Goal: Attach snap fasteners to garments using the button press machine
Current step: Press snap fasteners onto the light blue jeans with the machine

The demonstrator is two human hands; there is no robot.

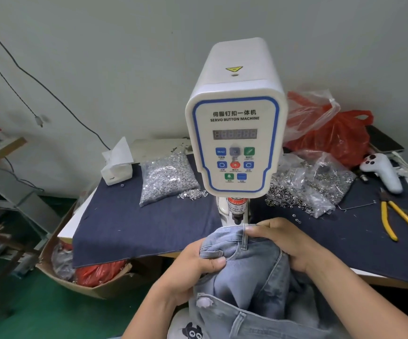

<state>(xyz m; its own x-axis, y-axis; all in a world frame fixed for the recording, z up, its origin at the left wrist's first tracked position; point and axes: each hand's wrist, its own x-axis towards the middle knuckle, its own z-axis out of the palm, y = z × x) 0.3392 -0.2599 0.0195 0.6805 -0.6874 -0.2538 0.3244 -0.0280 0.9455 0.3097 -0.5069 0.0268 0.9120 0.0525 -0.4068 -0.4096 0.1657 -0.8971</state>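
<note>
Head cam: jeans [251,267] bunched at lower center, waistband right under the press [234,118]. Left hand [198,265] grips the fabric, thumb on top; right hand [286,243] pinches the waistband edge. Snap bags [168,177] sit mid-frame, pliers [398,221] far right.

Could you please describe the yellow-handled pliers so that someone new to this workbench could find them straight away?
Start at the white button press machine standing mid-table and look to its right, across the dark blue cloth, past the clear bags of metal fasteners. Near the table's right edge lie the pliers, just in front of a white handheld controller. Their two long yellow handles, splayed apart, are the only yellow tool there.
</note>
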